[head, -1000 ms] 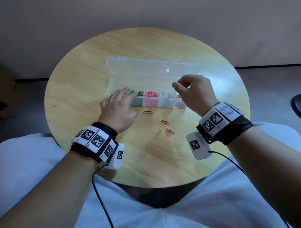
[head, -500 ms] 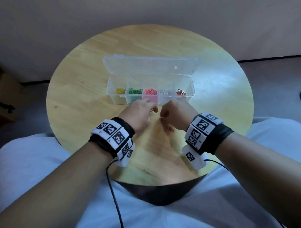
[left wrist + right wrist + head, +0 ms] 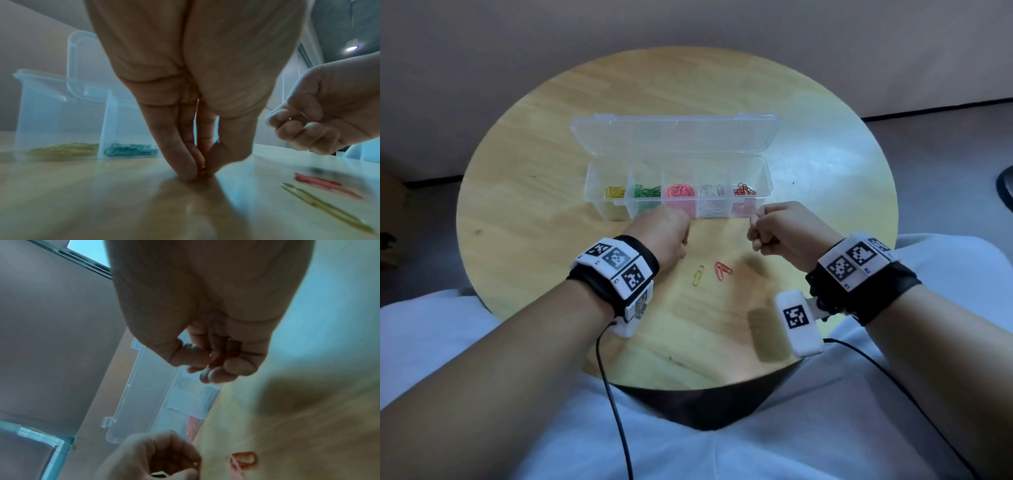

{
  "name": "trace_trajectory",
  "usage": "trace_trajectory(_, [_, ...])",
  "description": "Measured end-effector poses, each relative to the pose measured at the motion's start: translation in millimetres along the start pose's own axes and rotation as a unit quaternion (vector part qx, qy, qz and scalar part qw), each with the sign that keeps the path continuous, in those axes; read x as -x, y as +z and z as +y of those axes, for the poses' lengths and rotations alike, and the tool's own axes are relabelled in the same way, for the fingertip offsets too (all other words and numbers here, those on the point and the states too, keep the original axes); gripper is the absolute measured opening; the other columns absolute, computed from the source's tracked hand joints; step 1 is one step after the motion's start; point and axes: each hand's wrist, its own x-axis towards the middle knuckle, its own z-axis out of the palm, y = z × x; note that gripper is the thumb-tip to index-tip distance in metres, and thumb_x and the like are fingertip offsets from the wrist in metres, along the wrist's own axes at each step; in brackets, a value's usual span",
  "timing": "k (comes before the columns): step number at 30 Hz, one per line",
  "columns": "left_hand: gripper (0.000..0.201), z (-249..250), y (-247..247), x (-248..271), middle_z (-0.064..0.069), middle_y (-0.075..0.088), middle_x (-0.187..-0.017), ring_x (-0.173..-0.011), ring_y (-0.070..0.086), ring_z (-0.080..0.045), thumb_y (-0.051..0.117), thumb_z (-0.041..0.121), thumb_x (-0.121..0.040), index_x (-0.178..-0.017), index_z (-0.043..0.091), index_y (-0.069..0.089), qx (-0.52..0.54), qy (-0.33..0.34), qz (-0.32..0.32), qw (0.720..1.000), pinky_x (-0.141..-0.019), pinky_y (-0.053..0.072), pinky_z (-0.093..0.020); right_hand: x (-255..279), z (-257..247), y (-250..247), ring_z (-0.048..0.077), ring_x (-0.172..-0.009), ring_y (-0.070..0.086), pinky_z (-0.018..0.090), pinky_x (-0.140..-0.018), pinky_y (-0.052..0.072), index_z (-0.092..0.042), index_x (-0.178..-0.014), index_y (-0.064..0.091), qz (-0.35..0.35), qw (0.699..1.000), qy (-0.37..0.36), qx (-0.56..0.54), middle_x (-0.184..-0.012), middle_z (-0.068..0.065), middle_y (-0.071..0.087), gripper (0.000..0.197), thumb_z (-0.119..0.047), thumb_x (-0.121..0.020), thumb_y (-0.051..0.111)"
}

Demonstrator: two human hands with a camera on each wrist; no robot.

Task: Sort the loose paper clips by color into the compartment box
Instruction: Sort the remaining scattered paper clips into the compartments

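Observation:
The clear compartment box (image 3: 763, 171) stands open mid-table, holding yellow, green, pink, white and red clips from left to right. My left hand (image 3: 683, 240) is just in front of the box. Its fingertips (image 3: 191, 172) are down on the wood and pinch a small orange-red clip (image 3: 203, 170). My right hand (image 3: 755, 222) is raised in front of the box's right end and pinches a red clip (image 3: 218, 361). A yellow clip (image 3: 699, 274) and a red pair of clips (image 3: 722, 270) lie loose on the table between my wrists.
The round wooden table (image 3: 517, 205) has its near edge over my lap. The box's lid (image 3: 674, 133) lies open behind the compartments. Cables run from both wrist bands toward my lap.
Both hands came down from the box to the loose clips. My right hand has since lifted a red clip and moved right toward the box's end. My left hand stays low, pinching a clip.

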Motion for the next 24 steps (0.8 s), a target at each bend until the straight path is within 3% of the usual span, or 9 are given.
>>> trace_trajectory(2, [0.011, 2.0, -0.3, 2.5, -0.006, 0.068, -0.093, -0.088, 0.063, -0.023, 0.069, 0.014, -0.084, -0.094, 0.011, 0.07, -0.003, -0.006, -0.004, 1.0, -0.077, 0.052, -0.03, -1.0, 3.8, -2.8, 0.016, -0.049, 0.036, 0.023, -0.046, 0.026, -0.008, -0.069, 0.056, -0.023, 0.997, -0.001, 0.073, -0.054, 0.003, 0.048, 0.023, 0.006, -0.084, 0.046])
trace_trajectory(3, [0.012, 1.7, -0.1, 3.3, -0.006, 0.069, -0.093, -0.087, 0.064, -0.023, 0.069, 0.015, -0.083, -0.094, 0.01, 0.07, -0.001, -0.008, -0.006, 1.0, -0.076, 0.052, -0.03, -0.7, 5.2, -2.9, 0.013, -0.047, 0.038, 0.022, -0.044, 0.027, -0.011, -0.071, 0.062, -0.039, 0.989, -0.009, 0.142, -0.051, -0.003, 0.051, 0.02, 0.001, -0.083, 0.053])
trace_trajectory(5, [0.013, -0.3, 0.5, 5.4, -0.005, 0.068, -0.095, -0.088, 0.063, -0.022, 0.07, 0.015, -0.081, -0.093, 0.012, 0.068, 0.013, -0.012, -0.012, 1.0, -0.074, 0.05, -0.029, 1.7, 6.7, 0.1, 0.004, -0.043, 0.044, 0.017, -0.044, 0.033, -0.02, -0.079, 0.071, -0.068, 0.954, -0.038, 0.289, -0.049, -0.012, 0.054, 0.008, -0.012, -0.079, 0.068])
trace_trajectory(8, [0.013, -6.5, 2.0, 10.9, -0.002, 0.066, -0.095, -0.088, 0.062, -0.019, 0.072, 0.016, -0.079, -0.088, 0.019, 0.063, 0.043, -0.018, -0.023, 0.999, -0.074, 0.049, -0.028, 3.3, 9.5, 8.1, 0.001, -0.049, 0.048, 0.016, -0.048, 0.033, -0.029, -0.085, 0.073, -0.075, 0.903, -0.09, 0.413, -0.054, -0.013, 0.052, 0.014, -0.028, -0.073, 0.08])
trace_trajectory(13, [0.014, -13.8, 8.0, 18.3, 0.003, 0.063, -0.09, -0.085, 0.059, -0.017, 0.07, 0.017, -0.079, -0.084, 0.023, 0.058, 0.059, -0.028, -0.042, 0.997, -0.071, 0.045, -0.026, 2.1, 8.6, 22.0, 0.003, -0.059, 0.054, 0.02, -0.05, 0.036, -0.025, -0.077, 0.076, -0.027, 0.86, -0.121, 0.494, -0.06, -0.015, 0.057, 0.016, -0.039, -0.073, 0.079])
trace_trajectory(17, [0.002, -12.9, 13.0, 20.0, 0.005, 0.06, -0.085, -0.083, 0.057, -0.016, 0.062, 0.021, -0.084, -0.083, 0.021, 0.06, 0.052, -0.02, -0.056, 0.997, -0.069, 0.041, -0.027, 0.0, 8.1, 38.3, 0.016, -0.064, 0.062, 0.021, -0.052, 0.042, -0.018, -0.072, 0.069, -0.019, 0.802, -0.105, 0.588, -0.068, -0.003, 0.066, 0.03, -0.047, -0.076, 0.073])
trace_trajectory(19, [0.003, -12.2, 14.0, 20.4, 0.004, 0.061, -0.086, -0.083, 0.057, -0.016, 0.06, 0.021, -0.085, -0.082, 0.02, 0.062, 0.061, -0.016, -0.053, 0.997, -0.07, 0.042, -0.028, 1.2, 6.7, 43.8, 0.019, -0.059, 0.059, 0.021, -0.049, 0.041, -0.015, -0.07, 0.064, -0.018, 0.776, -0.102, 0.623, -0.067, 0.001, 0.063, 0.032, -0.045, -0.077, 0.069])
trace_trajectory(24, [0.007, -13.0, 12.8, 21.2, 0.004, 0.063, -0.089, -0.09, 0.06, -0.014, 0.063, 0.016, -0.085, -0.086, 0.019, 0.069, 0.103, -0.01, -0.046, 0.994, -0.08, 0.048, -0.027, 4.9, 2.9, 45.7, 0.022, -0.057, 0.054, 0.022, -0.048, 0.041, -0.013, -0.064, 0.057, -0.039, 0.764, -0.095, 0.637, -0.064, 0.002, 0.058, 0.034, -0.043, -0.076, 0.067])
